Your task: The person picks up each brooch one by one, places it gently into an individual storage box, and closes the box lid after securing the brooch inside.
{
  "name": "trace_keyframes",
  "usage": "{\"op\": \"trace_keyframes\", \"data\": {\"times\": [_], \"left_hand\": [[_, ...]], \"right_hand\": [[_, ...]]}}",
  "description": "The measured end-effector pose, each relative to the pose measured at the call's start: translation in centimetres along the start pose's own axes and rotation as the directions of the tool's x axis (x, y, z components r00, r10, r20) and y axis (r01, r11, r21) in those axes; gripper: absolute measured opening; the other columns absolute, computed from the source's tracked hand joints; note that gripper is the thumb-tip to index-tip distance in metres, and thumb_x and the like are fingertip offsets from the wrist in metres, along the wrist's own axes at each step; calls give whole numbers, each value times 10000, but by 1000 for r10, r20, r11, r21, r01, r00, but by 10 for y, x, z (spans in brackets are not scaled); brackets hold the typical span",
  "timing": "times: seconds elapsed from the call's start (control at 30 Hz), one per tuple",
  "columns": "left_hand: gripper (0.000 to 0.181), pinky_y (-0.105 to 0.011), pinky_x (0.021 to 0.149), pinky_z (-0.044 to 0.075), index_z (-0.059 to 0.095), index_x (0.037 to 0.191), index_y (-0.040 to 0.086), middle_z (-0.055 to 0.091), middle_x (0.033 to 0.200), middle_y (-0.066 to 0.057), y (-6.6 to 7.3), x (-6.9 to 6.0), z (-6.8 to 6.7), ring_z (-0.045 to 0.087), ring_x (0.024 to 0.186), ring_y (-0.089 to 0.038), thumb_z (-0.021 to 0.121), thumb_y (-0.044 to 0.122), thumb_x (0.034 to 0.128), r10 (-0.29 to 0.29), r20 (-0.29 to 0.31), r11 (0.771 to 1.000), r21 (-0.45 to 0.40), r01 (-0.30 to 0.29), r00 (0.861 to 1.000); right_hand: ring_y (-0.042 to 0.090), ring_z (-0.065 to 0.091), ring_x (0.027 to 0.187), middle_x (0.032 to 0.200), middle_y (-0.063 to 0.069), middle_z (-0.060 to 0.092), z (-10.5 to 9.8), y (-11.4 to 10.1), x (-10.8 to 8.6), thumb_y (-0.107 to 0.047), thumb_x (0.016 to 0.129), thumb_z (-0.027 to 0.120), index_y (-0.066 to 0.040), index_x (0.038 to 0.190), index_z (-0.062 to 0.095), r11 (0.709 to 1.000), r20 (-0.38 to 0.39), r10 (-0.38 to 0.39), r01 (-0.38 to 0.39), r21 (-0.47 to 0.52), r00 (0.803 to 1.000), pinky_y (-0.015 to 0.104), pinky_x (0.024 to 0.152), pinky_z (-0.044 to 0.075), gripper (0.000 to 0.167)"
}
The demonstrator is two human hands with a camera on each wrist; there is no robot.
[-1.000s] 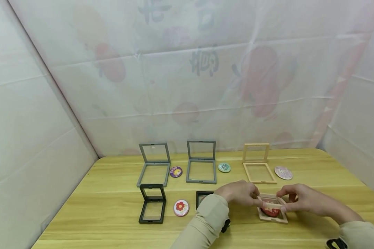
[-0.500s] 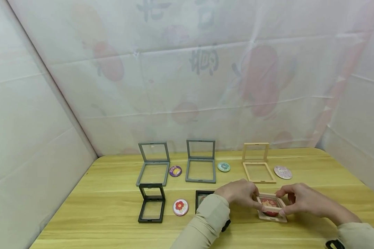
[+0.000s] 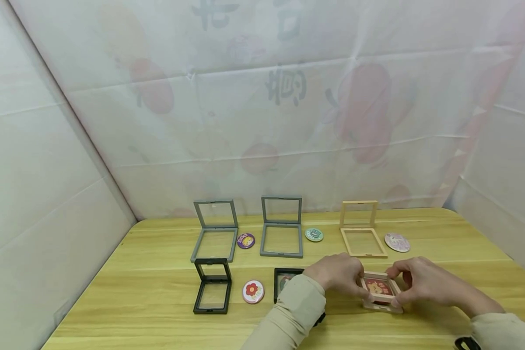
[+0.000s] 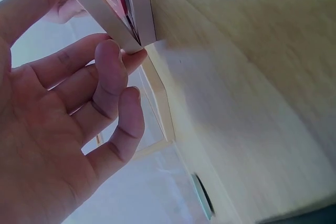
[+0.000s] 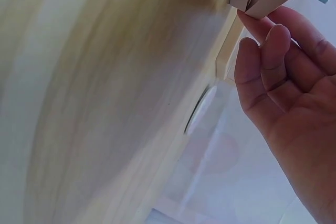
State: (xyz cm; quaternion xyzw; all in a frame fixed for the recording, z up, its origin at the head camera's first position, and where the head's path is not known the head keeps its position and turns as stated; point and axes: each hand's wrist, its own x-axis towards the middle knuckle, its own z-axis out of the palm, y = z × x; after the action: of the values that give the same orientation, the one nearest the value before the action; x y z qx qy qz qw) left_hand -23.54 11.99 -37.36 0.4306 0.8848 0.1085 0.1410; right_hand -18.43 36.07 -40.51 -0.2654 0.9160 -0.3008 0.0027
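Pale frame: I'm seeing it [image 3: 381,296] resting on the right side of the table [image 3: 157,291], its lid slanting low above its base and a narrow gap showing in both wrist views.
Red badge: it [image 3: 378,287] is sitting inside that frame, showing through the clear lid.
Left hand: it [image 3: 339,274] is gripping the lid's left side with thumb and fingertips.
Right hand: it [image 3: 426,282] is gripping the right side likewise.
Looking done: a black frame [image 3: 276,287] is lying flat with a badge [image 3: 284,281] inside, apparently closed, though a sleeve [image 3: 302,299] is hiding part of it.
In progress, I'm judging: the pale frame's closing, nearly complete.
Looking left: four frames are standing open, the left grey one [image 3: 235,245], middle grey one [image 3: 282,254], yellowish one [image 3: 365,255] and small black one [image 3: 211,311], with purple [image 3: 246,240], green [image 3: 314,235], lilac [image 3: 397,242] and flowered [image 3: 253,291] badges lying beside them respectively.
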Motion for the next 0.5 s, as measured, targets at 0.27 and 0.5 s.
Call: {"op": "trace_keyframes", "data": {"times": [0.27, 0.5], "left_hand": [[298, -159, 548, 425, 669, 706, 239, 603, 672, 173, 1, -2, 0, 512, 596, 18, 808, 451, 862, -18, -3, 1000, -1, 18, 1000], [333, -175, 514, 414, 649, 690, 242, 573, 631, 176, 3, -3, 1, 482, 559, -3, 837, 486, 816, -38, -24, 999, 5, 39, 999]], "right_hand": [[-44, 433, 575, 652, -190, 489, 1, -3, 0, -217, 695, 885, -90, 995, 703, 999, -12, 17, -17, -27, 1000, 205, 470, 382, 373], [-33, 451, 590, 666, -177, 514, 3, -7, 0, -251, 683, 899, -67, 999, 703, 998, -7, 47, -47, -48, 999, 217, 482, 396, 415]]}}
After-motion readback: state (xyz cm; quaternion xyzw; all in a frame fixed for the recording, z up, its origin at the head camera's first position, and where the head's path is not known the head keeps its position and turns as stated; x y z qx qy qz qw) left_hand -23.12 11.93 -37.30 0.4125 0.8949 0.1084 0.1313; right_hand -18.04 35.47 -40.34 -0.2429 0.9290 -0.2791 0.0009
